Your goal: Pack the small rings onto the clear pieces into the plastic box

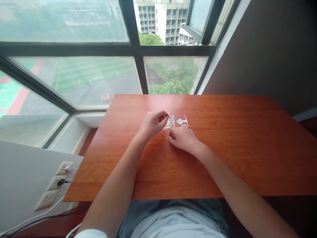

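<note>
A small clear plastic box [171, 121] lies on the table with its transparent lid [181, 121] folded open to the right; white print shows on the lid. Inside the box sits a gold-coloured ring-shaped piece [171, 124], along with small items too fine to name. My left hand [154, 124] is at the box's left side, thumb and forefinger pinched over its edge; what they hold is hidden. Just in front of the box, my right hand [184, 138] is closed, pinching a small gold ring [168, 138] between thumb and fingers, close to the tabletop.
The reddish-brown wooden table [235, 142] extends to both sides. Beyond its far edge is a large dark-framed window [99, 49]. Wall sockets [56, 182] with plugged-in cables are at the lower left. A grey wall [267, 49] stands at the right.
</note>
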The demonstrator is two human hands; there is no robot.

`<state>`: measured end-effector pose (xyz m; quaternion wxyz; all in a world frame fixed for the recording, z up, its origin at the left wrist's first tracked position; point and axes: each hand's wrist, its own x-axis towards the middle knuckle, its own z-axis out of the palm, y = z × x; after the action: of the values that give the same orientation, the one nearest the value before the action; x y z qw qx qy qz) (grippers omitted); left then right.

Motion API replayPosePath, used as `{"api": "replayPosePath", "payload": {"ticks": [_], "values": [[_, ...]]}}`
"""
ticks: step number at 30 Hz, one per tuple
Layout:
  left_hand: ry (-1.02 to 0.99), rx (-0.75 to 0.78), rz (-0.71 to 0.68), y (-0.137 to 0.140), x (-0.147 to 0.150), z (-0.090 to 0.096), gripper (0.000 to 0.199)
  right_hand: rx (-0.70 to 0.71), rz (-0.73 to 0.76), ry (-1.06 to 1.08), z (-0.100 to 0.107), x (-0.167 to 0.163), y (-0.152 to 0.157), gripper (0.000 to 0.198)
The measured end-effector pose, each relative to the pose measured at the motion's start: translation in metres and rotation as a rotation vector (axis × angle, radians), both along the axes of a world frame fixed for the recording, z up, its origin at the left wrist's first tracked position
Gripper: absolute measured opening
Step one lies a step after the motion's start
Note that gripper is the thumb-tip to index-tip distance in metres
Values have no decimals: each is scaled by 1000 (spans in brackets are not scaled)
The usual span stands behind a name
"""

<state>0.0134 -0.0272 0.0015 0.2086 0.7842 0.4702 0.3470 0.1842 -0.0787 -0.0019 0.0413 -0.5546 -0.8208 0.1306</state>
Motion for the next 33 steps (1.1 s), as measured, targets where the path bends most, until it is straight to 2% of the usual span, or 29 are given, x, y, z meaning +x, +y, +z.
{"api": "replayPosePath", "payload": {"ticks": [5,10,19,23,27,33], "values": [[-12,2,3,0,0,0,16,-1,-17,124,-11,6,-3,12],[-16,-1,-7,0,2,-1,16,-22,-19,161,-15,9,-2,12],[-10,-21,-21,-1,2,-2,16,63,-65,186,-22,10,3,12],[-44,-40,-28,-1,3,-3,17,151,-172,227,-22,15,7,14],[-111,-88,-70,-4,6,0,20,300,-262,403,-21,20,9,15],[-250,-237,-193,-12,14,11,26,410,-263,555,-21,21,7,17]]}}
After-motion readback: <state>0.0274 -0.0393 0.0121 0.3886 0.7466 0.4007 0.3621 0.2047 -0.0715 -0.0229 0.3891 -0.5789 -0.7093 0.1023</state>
